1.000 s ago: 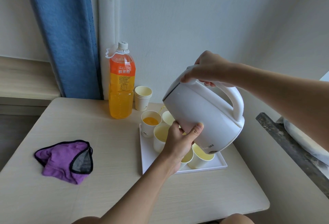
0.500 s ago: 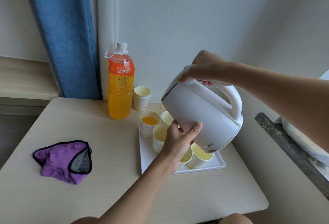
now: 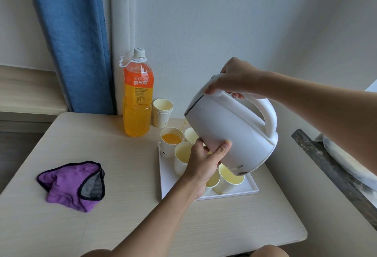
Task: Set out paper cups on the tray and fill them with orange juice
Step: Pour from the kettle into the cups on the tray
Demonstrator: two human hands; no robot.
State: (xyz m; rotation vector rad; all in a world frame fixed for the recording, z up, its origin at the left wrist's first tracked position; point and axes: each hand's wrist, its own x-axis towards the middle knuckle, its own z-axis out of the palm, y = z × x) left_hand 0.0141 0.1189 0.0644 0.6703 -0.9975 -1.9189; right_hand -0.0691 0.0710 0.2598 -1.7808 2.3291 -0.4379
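A person tips a white kettle (image 3: 230, 132) over a white tray (image 3: 252, 191) of paper cups on a pale wooden table (image 3: 122, 226). The right hand (image 3: 234, 79) grips the top of the kettle's handle, fingers wrapped round it. The left hand (image 3: 206, 160) holds the kettle's lower side, thumb pressed to the front and fingers curled underneath.

A thin orange stream (image 3: 183, 125) runs from the spout into the juice cup (image 3: 171, 141) at the tray's back left corner, which holds orange juice. Just beside it stand a second cup (image 3: 190, 134) and a third cup (image 3: 180, 155), and two front cups (image 3: 230, 182) sit touching below the kettle's base, all showing pale yellow insides. Whether more cups stand behind the hand and kettle cannot be told.

Off the tray, near the wall, a capped juice bottle (image 3: 137, 97) stands upright, with a spare stack (image 3: 162, 111) of cups just to its right. A crumpled purple cloth (image 3: 73, 185) lies well apart on the table's left side, and a blue curtain (image 3: 71, 32) hangs behind.
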